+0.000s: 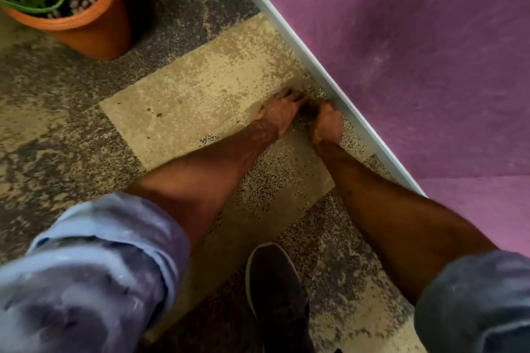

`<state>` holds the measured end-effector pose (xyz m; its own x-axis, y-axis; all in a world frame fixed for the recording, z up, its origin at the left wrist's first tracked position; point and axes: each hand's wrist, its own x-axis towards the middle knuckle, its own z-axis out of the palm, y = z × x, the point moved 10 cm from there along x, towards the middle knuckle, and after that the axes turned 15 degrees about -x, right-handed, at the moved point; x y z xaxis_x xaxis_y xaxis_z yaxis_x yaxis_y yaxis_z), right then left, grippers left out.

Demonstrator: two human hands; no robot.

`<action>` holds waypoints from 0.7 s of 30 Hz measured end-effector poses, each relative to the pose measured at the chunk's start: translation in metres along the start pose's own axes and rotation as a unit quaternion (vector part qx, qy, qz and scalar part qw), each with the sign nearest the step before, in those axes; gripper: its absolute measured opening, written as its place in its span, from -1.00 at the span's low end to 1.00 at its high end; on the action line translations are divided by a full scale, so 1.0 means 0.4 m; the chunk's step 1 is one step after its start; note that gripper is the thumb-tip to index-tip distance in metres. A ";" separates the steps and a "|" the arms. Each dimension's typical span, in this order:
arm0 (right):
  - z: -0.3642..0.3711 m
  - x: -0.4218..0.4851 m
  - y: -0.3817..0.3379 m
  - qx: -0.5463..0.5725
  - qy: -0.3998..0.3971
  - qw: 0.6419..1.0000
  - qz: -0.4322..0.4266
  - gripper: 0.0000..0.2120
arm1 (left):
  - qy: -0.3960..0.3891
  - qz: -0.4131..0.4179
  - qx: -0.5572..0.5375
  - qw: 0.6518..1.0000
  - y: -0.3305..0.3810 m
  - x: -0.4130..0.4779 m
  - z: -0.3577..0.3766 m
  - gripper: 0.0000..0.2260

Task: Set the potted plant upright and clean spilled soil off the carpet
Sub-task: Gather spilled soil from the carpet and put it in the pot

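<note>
The orange pot (94,28) with its green plant stands upright at the top left on the carpet (186,89). My left hand (282,110) and my right hand (328,123) lie side by side on the carpet by the white skirting, fingers curled around a small dark heap of soil (309,112) between them. More dark soil grains (209,139) are scattered on the beige carpet patch near my left forearm, and finer specks (272,178) spread between my arms.
A purple wall (415,51) with a white skirting strip (315,66) runs diagonally along the right. My dark shoe (275,295) rests on the carpet at the bottom centre. The carpet is mottled grey and beige.
</note>
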<state>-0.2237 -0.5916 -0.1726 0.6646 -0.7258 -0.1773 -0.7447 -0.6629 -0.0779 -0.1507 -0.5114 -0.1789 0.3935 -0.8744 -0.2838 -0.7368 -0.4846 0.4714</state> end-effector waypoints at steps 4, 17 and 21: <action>0.006 -0.005 -0.006 -0.027 0.002 1.000 -0.011 -0.67 | 0.020 -0.020 0.032 0.999 0.005 -0.008 -0.026 -0.56; 0.050 -0.069 -0.198 0.047 -0.003 0.996 -0.075 -0.62 | 0.148 -0.083 -0.009 0.985 -0.219 -0.226 -0.086 -0.45; 0.053 -0.125 -0.404 0.082 -0.025 0.984 -0.156 -0.80 | 0.253 -0.192 -0.140 0.938 -0.381 -0.409 -0.111 -0.55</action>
<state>-0.1380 -0.4444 -0.1718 0.8620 -0.4789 -0.1664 -0.5069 -0.8109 -0.2923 -0.0785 -0.2954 -0.1671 0.8629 -0.4991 -0.0796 -0.3413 -0.6916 0.6366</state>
